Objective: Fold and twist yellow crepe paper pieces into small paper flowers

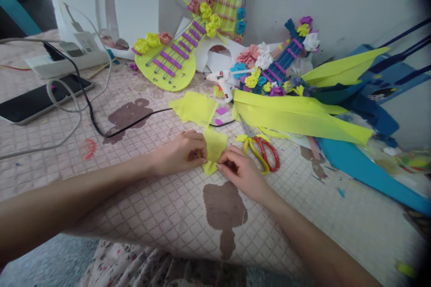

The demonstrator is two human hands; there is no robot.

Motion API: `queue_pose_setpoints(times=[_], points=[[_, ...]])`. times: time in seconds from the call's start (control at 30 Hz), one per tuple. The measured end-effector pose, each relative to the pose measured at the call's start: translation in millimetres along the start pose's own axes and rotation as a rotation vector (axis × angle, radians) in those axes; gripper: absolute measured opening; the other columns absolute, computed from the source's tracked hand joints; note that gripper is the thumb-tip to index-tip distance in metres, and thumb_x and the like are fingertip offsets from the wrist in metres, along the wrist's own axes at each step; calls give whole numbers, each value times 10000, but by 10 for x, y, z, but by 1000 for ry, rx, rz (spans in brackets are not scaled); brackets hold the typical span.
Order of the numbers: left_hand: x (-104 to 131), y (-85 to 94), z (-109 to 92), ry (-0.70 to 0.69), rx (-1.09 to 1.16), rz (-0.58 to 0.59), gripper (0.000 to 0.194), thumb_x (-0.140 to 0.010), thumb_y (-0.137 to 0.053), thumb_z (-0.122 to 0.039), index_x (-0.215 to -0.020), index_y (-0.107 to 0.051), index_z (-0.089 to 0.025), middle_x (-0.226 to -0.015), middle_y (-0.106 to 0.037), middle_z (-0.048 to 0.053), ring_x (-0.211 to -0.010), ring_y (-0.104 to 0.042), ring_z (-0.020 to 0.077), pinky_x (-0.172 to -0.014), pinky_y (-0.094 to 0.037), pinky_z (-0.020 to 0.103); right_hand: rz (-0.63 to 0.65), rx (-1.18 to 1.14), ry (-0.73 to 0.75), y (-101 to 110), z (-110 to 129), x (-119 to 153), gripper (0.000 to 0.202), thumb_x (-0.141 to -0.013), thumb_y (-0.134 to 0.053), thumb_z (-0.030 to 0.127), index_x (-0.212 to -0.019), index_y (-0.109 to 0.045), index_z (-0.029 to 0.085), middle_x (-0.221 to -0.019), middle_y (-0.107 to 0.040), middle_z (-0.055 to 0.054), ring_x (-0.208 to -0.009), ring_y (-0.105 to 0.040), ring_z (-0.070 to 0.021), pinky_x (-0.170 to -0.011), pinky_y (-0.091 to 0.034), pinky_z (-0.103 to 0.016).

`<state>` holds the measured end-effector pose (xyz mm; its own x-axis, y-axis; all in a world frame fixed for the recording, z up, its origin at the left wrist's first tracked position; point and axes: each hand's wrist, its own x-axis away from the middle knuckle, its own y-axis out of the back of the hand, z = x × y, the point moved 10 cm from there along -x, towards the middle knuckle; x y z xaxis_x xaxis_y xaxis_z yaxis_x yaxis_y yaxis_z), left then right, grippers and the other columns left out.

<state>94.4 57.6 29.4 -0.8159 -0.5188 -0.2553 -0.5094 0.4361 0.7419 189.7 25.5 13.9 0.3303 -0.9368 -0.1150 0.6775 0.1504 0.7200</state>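
A small piece of yellow crepe paper [215,142] lies on the table between my hands, its near end folded to a point. My left hand [192,151] pinches its left edge, fingers curled. On the other side, my right hand [240,168] pinches the lower right edge between thumb and fingertips. Just beyond lies a larger yellow paper piece [195,107]. Scissors [261,150] with one red and one yellow handle rest right of my right hand, blades pointing away.
A white glue gun [222,83] stands behind, its black cord [134,121] running left. Long yellow strips [296,114] and a blue strip [370,172] spread right. Paper-flowered guitars [171,63] lean at the back. A phone [43,98] and power strip [70,60] lie left.
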Motion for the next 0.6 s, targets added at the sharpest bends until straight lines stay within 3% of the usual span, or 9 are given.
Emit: queue_pose_setpoints(times=[0.2, 0.47, 0.6], points=[[8, -64, 76, 93, -57, 9, 79, -803, -585, -171, -730, -602, -144, -787, -586, 21, -787, -531, 144, -788, -376, 307, -47, 37, -29, -8, -20, 8, 74, -814, -566, 151, -760, -545, 196, -820, -530, -5, -691, -510, -120, -613, -398, -257], [18, -63, 90, 120, -66, -19, 147, -814, -567, -212, -684, -558, -142, -731, -558, 15, -709, -515, 125, -699, -391, 267, -86, 140, -30, -27, 21, 8, 78, -801, -580, 163, -751, -534, 201, -812, -528, -1, -651, -494, -117, -592, -383, -259], [40, -59, 100, 138, -133, -64, 130, -811, -552, -189, -690, -549, -143, -742, -553, 19, -740, -515, 143, -738, -390, 292, -86, 171, -55, -40, 20, 5, 80, -798, -567, 148, -753, -531, 203, -818, -531, -5, -654, -502, -120, -595, -384, -260]])
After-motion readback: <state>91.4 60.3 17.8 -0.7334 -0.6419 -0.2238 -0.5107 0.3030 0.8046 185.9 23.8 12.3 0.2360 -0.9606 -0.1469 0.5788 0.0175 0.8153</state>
